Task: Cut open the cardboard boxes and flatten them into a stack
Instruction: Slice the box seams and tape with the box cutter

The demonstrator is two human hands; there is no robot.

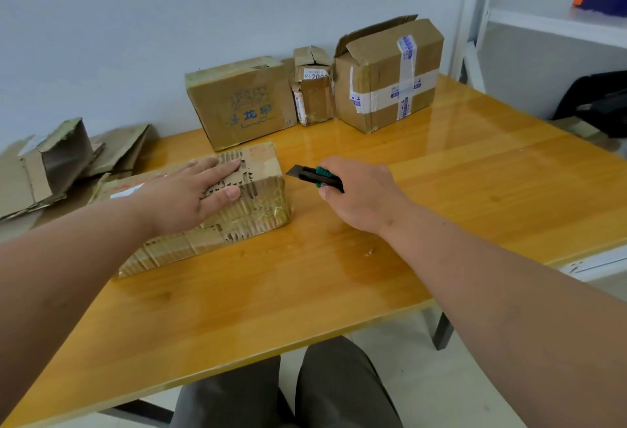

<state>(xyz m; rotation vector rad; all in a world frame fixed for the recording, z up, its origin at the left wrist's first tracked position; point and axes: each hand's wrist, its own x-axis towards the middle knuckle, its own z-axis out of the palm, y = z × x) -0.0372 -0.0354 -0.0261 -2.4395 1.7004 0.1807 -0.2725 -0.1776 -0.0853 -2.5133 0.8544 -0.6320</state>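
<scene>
**Knife poised at worn carton as flattening job went on**

Grey-trousered knees (285, 390) of a seated person showed below the near edge of a glossy yellow wooden table (441, 190), where box-cutting was under way. On the tabletop the person's left hand (190, 195) lay flat and open, fingers spread, pressing down on a low, scuffed brown cardboard box (258, 203) whose outer paper had peeled to bare corrugation; the pressure appeared meant to keep the box from sliding under the blade. The right hand (359, 195) was clenched around a black-and-teal utility knife (314, 177), its blade out and aimed at the box's right end but not touching it, seemingly lined up for a cut along that end.

At the table's far left lay a loose pile of opened, partly flattened brown cardboard pieces (51, 169), apparently the start of the stack. Against the pale wall three more cartons waited: a brown box printed with blue characters (241, 102), a small crumpled brown box with a white label (314, 88), and a taller brown box crossed with white printed tape (390, 74), its top flaps partly lifted. Judging by these, most of the job remained. White metal shelving (549, 24) stood at right.
</scene>
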